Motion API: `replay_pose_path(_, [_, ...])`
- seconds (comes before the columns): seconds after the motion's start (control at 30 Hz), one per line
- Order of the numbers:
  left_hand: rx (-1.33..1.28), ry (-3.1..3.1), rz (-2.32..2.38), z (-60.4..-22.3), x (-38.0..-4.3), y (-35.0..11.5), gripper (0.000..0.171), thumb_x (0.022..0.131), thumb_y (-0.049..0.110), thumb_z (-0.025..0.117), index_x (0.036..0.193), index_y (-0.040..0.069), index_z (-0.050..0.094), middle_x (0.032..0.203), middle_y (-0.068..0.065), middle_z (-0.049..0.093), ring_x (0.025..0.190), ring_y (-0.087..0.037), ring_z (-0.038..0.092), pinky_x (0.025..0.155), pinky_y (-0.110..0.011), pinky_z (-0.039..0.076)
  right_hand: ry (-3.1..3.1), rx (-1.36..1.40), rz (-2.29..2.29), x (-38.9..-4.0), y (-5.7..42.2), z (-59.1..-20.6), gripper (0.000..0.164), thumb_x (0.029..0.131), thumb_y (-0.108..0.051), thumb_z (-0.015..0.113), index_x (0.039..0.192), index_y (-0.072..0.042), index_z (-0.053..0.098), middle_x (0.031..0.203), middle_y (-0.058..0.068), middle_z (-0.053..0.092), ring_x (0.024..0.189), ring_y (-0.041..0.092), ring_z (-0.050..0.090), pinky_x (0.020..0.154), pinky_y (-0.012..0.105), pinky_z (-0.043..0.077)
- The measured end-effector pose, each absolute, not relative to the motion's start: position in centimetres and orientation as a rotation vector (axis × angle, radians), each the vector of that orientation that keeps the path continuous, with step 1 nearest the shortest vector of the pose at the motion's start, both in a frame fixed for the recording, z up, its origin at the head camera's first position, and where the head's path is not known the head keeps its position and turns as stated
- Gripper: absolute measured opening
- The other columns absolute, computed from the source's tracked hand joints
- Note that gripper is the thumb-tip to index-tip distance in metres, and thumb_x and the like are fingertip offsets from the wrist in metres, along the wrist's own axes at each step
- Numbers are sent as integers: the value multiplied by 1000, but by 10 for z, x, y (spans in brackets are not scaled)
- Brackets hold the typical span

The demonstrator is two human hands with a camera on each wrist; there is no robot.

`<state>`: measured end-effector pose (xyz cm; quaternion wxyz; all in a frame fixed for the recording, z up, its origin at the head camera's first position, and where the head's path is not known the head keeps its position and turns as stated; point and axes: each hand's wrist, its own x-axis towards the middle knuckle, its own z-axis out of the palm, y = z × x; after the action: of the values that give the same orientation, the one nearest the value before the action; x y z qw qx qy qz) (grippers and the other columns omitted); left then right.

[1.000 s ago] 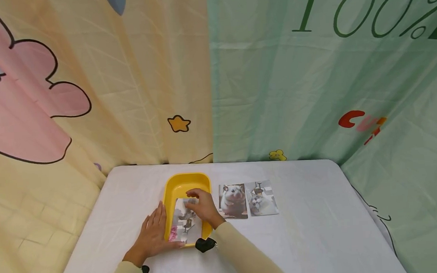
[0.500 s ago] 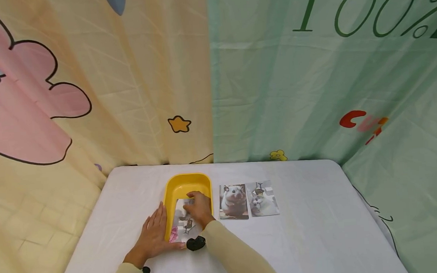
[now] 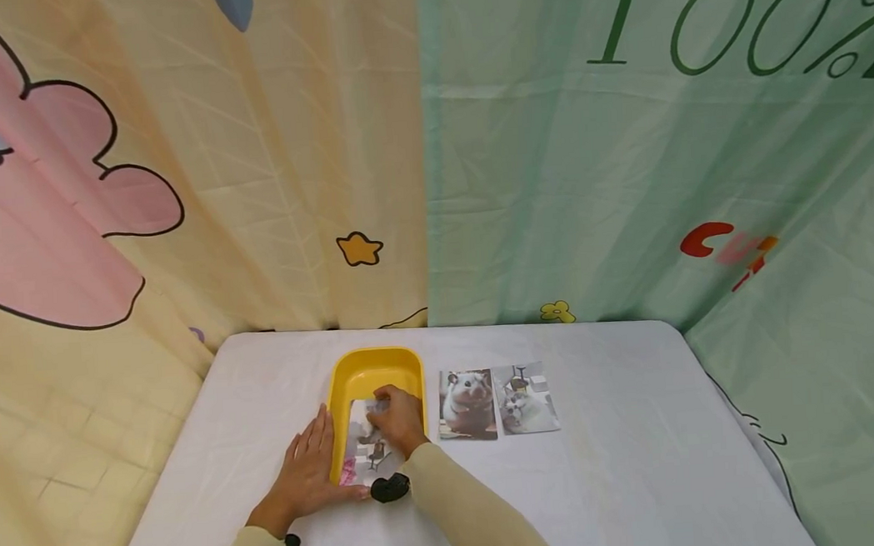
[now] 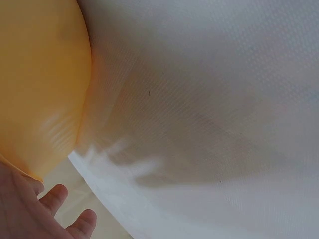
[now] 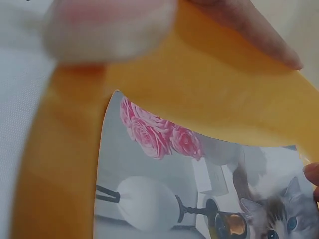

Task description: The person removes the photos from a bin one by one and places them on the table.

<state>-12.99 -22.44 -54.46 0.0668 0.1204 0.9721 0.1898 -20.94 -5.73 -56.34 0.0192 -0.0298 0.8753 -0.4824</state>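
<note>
While the left side of the yellow tray remains braced as it was a second ago, the right hand has shifted leftward across the tray and settled at the far end of the photo card; over the last half second it has barely moved. The card lies inside the tray, toward its near end, its printed side up with pink roses, a lamp and a kitten showing. The right hand's fingers are bent and drawn close together, and the thumb and forefinger appear to pinch the card's far edge; the right wrist view confirms fingertips at that corner, though the full grip is out of frame. In the same view the card's left edge looks bowed. The left hand is spread, fingers straight along the tray's left side and thumb along its near rim, holding nothing. To the tray's right, the hamster card and, beyond it, the cat card lie unmoved on the white table. Finding: contact with the card is judged established, but the card is not yet out of the tray.
</note>
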Motion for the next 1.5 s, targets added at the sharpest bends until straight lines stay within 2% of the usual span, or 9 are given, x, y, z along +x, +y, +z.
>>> replay_pose_path(0.33, [381,2950,577,-545,-129,-225,141,59,82,65,149,-12,11,157,-29,6,140,-43,20,110,-63,18,2482,-151,-1818,-216,-52,-557,26,76,2,77,102,1,69,83,-2,66,76,8,61,72,23,54])
replay_pose_path(0.67, [372,2946,567,-544,-129,-225,140,60,81,66,149,-11,11,157,-29,6,140,-44,20,110,-64,18,2525,-236,-1735,-214,-48,-546,11,75,-5,81,84,-8,74,78,-3,67,70,6,57,65,21,52])
replay_pose_path(0.87, [383,2955,574,-545,-129,-225,139,60,80,67,150,-9,9,156,-29,7,140,-44,20,109,-64,19,2526,-308,-1773,-214,-46,-546,8,79,-8,78,87,-10,75,82,-5,68,71,4,54,64,20,50])
replay_pose_path(1.0, [374,2947,596,-545,-129,-224,140,60,80,68,150,-8,7,157,-29,7,139,-45,20,109,-64,18,2535,-343,-1792,-214,-44,-546,9,84,-9,74,93,-8,75,90,0,71,79,9,60,72,22,53])
replay_pose_path(1.1, [373,2937,605,-545,-128,-224,140,60,80,67,150,-9,8,157,-29,6,140,-44,19,109,-64,17,2575,-382,-1767,-213,-44,-547,9,85,-11,72,93,-7,77,104,8,72,97,18,65,87,31,53])
replay_pose_path(1.23, [373,2933,589,-545,-129,-224,140,60,81,66,149,-10,8,157,-29,5,140,-44,18,110,-64,17,2721,-457,-1634,-211,-45,-547,8,86,-14,72,88,-9,79,124,11,64,123,27,53,107,44,37])
replay_pose_path(1.33, [365,2932,576,-544,-129,-225,140,60,81,66,149,-10,9,157,-29,5,141,-44,17,111,-63,18,2785,-511,-1541,-209,-45,-546,7,87,-15,72,87,-12,78,112,5,69,112,21,59,101,39,42])
replay_pose_path(1.43, [359,2928,573,-544,-129,-225,140,60,81,67,149,-10,9,157,-29,5,141,-44,17,111,-63,18,2744,-531,-1527,-207,-44,-543,7,89,-13,69,92,-10,75,94,1,72,90,13,64,84,26,50])
replay_pose_path(1.5, [359,2931,575,-545,-130,-225,140,60,81,67,149,-10,9,157,-29,6,141,-44,17,111,-63,18,2686,-517,-1546,-206,-44,-541,8,91,-9,66,97,-8,71,93,1,71,85,11,64,77,25,52])
